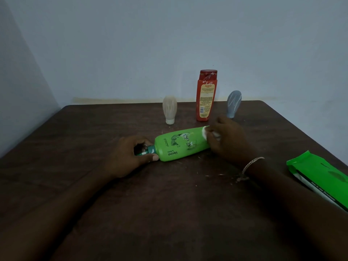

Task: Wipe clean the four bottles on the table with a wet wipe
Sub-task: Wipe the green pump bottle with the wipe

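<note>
**A:** Where does the green bottle lie?

**B:** On its side at the centre of the frame, on the dark table. Its long axis runs left to right and rises a little toward the right. The dark green cap points left and the base points right.

**A:** And the hands?

**B:** The left hand is at the cap end, with thumb and fingers curled round the cap and neck, pinning the bottle down. The right hand is at the base end. Its fingers are bunched round a white wet wipe and press it onto the bottle's far right end.

**A:** So which way should the stroke go?

**B:** Leftward, I judge, along the axis from base toward cap. Nearly the whole labelled body lies between the two hands. The right hand is the one to travel. The left only needs to hold, and perhaps roll the bottle.

**A:** The other three bottles?

**B:** They stand in the upper centre, beyond the hands. There is a beige tube on its cap, an upright red bottle, and a grey tube on its cap and leaning. Neither hand touches them. A green wipes pack lies at the right edge.
</note>
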`<control>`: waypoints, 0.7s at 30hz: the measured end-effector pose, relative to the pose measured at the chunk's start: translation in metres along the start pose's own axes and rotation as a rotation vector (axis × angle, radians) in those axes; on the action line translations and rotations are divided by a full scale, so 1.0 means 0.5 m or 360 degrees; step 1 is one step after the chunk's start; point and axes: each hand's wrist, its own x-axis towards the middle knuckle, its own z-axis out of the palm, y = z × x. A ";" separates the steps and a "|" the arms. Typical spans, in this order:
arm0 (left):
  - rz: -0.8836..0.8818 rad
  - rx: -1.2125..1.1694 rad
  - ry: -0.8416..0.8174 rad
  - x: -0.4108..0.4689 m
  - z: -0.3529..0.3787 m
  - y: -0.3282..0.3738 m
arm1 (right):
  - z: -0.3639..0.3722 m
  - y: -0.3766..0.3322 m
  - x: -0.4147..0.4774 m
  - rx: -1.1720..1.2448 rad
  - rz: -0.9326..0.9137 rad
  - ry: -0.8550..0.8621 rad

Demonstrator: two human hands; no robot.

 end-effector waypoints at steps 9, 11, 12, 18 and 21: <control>0.0036 0.0028 0.0086 0.001 0.004 -0.008 | 0.032 -0.075 -0.014 0.0068 -0.0234 -0.0132; 0.0040 0.0023 0.0083 0.002 0.005 -0.012 | 0.024 -0.043 -0.002 0.0024 -0.0140 -0.0062; 0.0049 0.0027 0.0085 0.002 0.005 -0.012 | 0.015 -0.018 0.005 -0.0005 -0.0025 0.0007; 0.0063 0.0054 0.0105 0.007 0.015 -0.006 | -0.009 0.039 0.014 -0.0033 0.0353 0.0238; 0.0100 0.0044 0.0096 0.006 0.017 -0.004 | 0.003 -0.004 0.012 -0.0089 0.0153 0.0197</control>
